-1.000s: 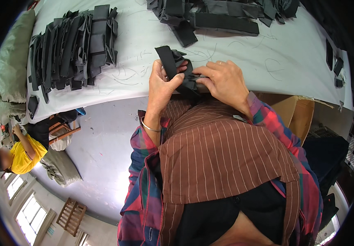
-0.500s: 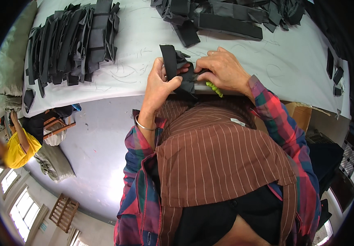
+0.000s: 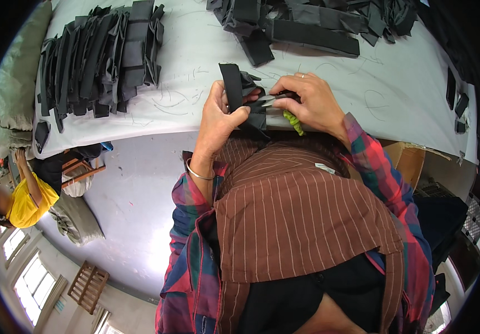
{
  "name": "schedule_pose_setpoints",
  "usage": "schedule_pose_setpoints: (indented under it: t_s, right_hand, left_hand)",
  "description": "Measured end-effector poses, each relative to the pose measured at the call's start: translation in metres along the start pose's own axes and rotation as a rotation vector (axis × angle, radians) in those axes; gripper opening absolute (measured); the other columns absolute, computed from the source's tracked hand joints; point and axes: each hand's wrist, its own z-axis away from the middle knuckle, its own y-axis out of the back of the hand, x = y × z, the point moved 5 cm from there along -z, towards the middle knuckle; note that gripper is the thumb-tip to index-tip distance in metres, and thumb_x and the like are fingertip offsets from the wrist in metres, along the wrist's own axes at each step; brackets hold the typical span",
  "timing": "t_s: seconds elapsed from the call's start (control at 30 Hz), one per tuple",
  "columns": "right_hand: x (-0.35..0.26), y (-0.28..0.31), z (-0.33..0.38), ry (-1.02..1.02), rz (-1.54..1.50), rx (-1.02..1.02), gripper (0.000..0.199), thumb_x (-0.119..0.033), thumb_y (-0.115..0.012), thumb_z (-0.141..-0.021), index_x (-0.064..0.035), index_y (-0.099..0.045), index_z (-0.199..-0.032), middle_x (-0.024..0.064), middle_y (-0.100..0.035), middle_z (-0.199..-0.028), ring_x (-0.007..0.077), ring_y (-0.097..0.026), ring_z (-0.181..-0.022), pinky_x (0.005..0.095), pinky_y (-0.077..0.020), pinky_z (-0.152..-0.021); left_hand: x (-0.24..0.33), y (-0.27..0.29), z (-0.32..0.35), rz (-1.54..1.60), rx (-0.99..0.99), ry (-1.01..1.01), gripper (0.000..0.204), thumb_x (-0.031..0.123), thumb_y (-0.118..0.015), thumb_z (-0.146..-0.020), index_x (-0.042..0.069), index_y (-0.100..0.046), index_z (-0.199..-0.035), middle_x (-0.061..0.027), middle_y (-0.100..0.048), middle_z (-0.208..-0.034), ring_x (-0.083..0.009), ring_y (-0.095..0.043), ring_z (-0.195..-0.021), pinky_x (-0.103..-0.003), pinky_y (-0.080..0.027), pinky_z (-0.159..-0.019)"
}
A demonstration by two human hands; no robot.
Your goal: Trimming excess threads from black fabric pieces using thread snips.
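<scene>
Trimming seems midway: left hand [image 3: 218,119] pinches black strap piece [image 3: 239,92], right hand [image 3: 312,103] grips snips [image 3: 273,100], with stacked pieces [image 3: 98,58] left and loose pile [image 3: 307,19] ahead.

The left hand [image 3: 218,119] covers the lower part of the black strap piece [image 3: 240,92], and the right hand [image 3: 312,103] hides most of the small snips [image 3: 273,99], so their blades are too small to make out. At twelve o'clock, the heap of black pieces [image 3: 307,19] is cut off by the picture's edge. The bench [image 3: 195,72] bends away into the dark rim at three o'clock.
</scene>
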Motion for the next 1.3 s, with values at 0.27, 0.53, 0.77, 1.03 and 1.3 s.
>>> schedule_pose_setpoints:
  t_s: [0.27, 0.53, 0.77, 1.03, 1.3]
  right_hand:
    - [-0.016, -0.001, 0.016, -0.022, 0.168, -0.021, 0.017, -0.023, -0.072, -0.078, -0.0117, -0.062, -0.087, 0.0021, -0.065, -0.079, 0.0230, -0.060, -0.076, 0.0359, -0.0414, -0.069]
    - [-0.029, -0.011, 0.030, 0.055, 0.371, 0.106, 0.017, -0.020, -0.074, -0.073, -0.0132, -0.065, -0.086, -0.0009, -0.058, -0.074, 0.0202, -0.053, -0.067, 0.0346, -0.0349, -0.062]
    - [-0.033, -0.016, 0.038, 0.135, 0.476, 0.196, 0.016, -0.019, -0.074, -0.071, -0.0147, -0.065, -0.084, -0.0020, -0.052, -0.070, 0.0182, -0.049, -0.065, 0.0330, -0.0332, -0.061]
    - [-0.033, -0.017, 0.044, 0.052, 0.387, 0.258, 0.011, -0.019, -0.071, -0.076, -0.0126, -0.063, -0.079, -0.0001, -0.058, -0.070, 0.0187, -0.054, -0.066, 0.0332, -0.0358, -0.063]
    - [-0.021, -0.012, 0.043, -0.246, -0.090, 0.266, 0.010, -0.017, -0.067, -0.082, -0.0090, -0.066, -0.087, 0.0051, -0.065, -0.076, 0.0246, -0.061, -0.067, 0.0365, -0.0422, -0.062]
  left_hand:
    - [0.002, -0.001, 0.000, 0.020, -0.002, -0.002, 0.039, -0.005, -0.056, -0.076, -0.003, -0.042, -0.112, -0.0201, -0.061, -0.114, -0.0221, -0.060, -0.107, -0.032, -0.045, -0.096]
    - [-0.001, -0.002, -0.001, 0.003, 0.014, -0.014, 0.039, -0.006, -0.058, -0.077, -0.002, -0.043, -0.113, -0.0186, -0.062, -0.114, -0.0211, -0.060, -0.107, -0.032, -0.046, -0.096]
    - [-0.003, -0.001, -0.001, 0.004, 0.022, -0.026, 0.040, -0.006, -0.058, -0.077, -0.003, -0.043, -0.114, -0.0179, -0.062, -0.112, -0.0212, -0.061, -0.107, -0.032, -0.046, -0.096]
    - [-0.003, 0.000, -0.002, 0.000, 0.010, -0.044, 0.039, -0.006, -0.057, -0.077, -0.003, -0.044, -0.113, -0.0185, -0.062, -0.112, -0.0219, -0.061, -0.107, -0.032, -0.047, -0.095]
    - [0.000, 0.000, 0.001, 0.002, 0.011, -0.016, 0.043, -0.006, -0.056, -0.075, -0.004, -0.044, -0.116, -0.0188, -0.062, -0.113, -0.0232, -0.060, -0.109, -0.033, -0.046, -0.096]
